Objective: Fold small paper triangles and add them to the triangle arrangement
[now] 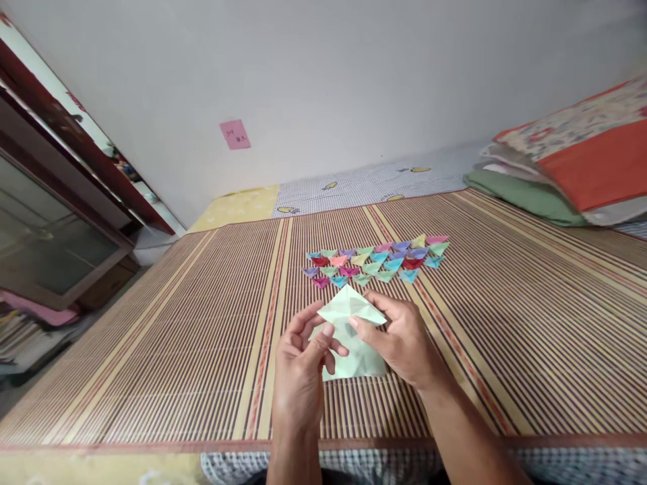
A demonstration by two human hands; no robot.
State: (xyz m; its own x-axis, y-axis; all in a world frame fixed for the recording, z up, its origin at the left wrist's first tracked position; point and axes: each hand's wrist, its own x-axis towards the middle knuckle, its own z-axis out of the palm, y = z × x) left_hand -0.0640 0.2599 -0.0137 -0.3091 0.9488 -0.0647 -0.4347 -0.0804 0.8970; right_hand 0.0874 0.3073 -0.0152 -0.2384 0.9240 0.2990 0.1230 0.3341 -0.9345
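Nearest, in right hand (pixel 404 337): pale-green folded paper (pixel 348 304), clamped between thumb and fingers above striped mat (pixel 202 350), presumably to steady its folds | at left hand (pixel 299 364): curled by left corner, pinch not discernible | beyond: small folded papers (pixel 374 268), ranked in rows, presumably for tidiness.

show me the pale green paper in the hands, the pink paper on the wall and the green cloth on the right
pale green paper (pixel 348 306): head view, on its pointed upper part
pink paper (pixel 235 135): head view, on its middle
green cloth (pixel 526 201): head view, on its visible side
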